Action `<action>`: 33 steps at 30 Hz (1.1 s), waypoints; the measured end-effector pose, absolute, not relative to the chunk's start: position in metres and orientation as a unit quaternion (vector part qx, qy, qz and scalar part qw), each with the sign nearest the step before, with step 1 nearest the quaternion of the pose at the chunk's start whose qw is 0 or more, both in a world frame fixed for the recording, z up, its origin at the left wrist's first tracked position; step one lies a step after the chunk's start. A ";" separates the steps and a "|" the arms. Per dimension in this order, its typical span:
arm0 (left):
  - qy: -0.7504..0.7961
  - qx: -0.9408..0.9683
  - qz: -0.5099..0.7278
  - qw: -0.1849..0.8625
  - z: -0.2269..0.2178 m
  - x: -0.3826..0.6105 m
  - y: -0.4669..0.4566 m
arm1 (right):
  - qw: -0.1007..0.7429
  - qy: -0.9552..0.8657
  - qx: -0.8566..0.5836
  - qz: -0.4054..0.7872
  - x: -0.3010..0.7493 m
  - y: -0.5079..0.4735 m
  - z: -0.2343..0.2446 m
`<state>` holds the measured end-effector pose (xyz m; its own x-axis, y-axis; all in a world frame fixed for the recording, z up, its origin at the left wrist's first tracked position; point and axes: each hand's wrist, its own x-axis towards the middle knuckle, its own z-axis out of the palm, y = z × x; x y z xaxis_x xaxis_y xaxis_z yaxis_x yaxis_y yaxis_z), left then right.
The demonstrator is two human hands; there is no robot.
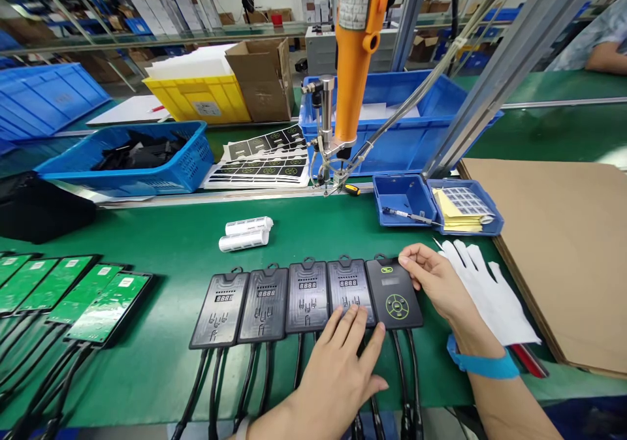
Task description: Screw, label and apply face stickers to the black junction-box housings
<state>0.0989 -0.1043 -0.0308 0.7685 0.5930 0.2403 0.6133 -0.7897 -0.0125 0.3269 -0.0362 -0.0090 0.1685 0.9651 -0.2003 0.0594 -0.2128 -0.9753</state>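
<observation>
Several black flat controllers with display windows and cables stand in a row on the green bench. The rightmost controller [415,319] carries a black label [392,293] with green graphics; its neighbours show bare moulded fronts. At the label's upper right corner my right hand [435,280] pinches with thumb and forefinger, wearing a blue wristband [482,365]. Whether that corner is lifted I cannot tell. My left hand [343,365] lies with fingers stretched out over the lower part of the neighbouring controller [347,283], its fingertips on the surface.
Green circuit boards in black housings [110,303] lie left. Behind the row are two white rolls [245,233], label sheets [264,159], a blue basket [166,175] and small blue bins [404,198]. An orange screwdriver [355,68] hangs overhead. A white glove [490,296] and cardboard [553,251] lie right.
</observation>
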 end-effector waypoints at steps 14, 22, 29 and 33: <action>-0.326 -0.938 -0.114 0.032 -0.024 0.102 -0.105 | 0.458 -0.430 -0.622 0.468 0.330 -0.038 -0.021; -0.325 -0.939 -0.099 0.044 -0.022 0.101 -0.105 | 0.447 -0.439 -0.634 0.453 0.328 -0.037 -0.021; -0.320 -0.940 -0.101 0.056 -0.025 0.102 -0.103 | 0.430 -0.451 -0.647 0.439 0.328 -0.037 -0.022; -0.325 -0.939 -0.103 0.044 -0.025 0.103 -0.104 | 0.424 -0.456 -0.653 0.432 0.329 -0.038 -0.024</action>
